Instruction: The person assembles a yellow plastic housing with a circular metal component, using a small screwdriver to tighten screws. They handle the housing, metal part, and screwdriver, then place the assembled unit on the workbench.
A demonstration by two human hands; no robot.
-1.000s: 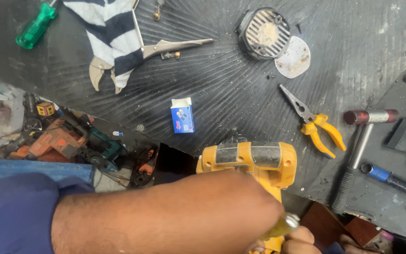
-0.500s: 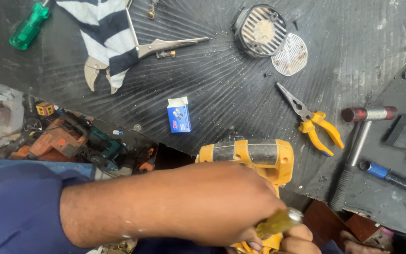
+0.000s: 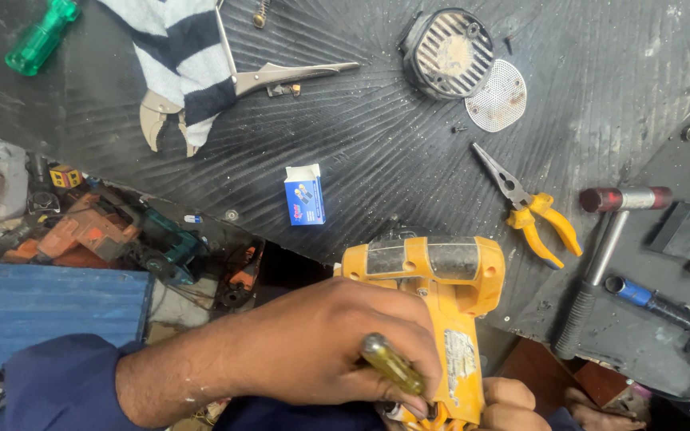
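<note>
A yellow power drill (image 3: 441,271) lies at the near edge of the black ribbed mat (image 3: 377,144), its grip pointing towards me. My left hand (image 3: 313,343) reaches across from the left in a blue sleeve. It is closed on a screwdriver with a translucent yellow-green handle (image 3: 393,365), held against the drill's grip. The screwdriver's tip is hidden behind the hand and the drill. My right hand (image 3: 513,403) shows only partly at the bottom edge, wrapped around the lower end of the drill's grip.
On the mat lie yellow-handled pliers (image 3: 533,211), a small blue and white box (image 3: 305,195), a round black grille (image 3: 447,52), a mesh disc (image 3: 497,100), and locking pliers (image 3: 281,77) under a striped cloth (image 3: 189,56). A hammer (image 3: 600,255) lies right, orange power tools (image 3: 89,231) left.
My left hand has drawn back to the left along the drill's grip, uncovering more of the yellow body. The screwdriver handle moved left with it. The view has shifted slightly.
</note>
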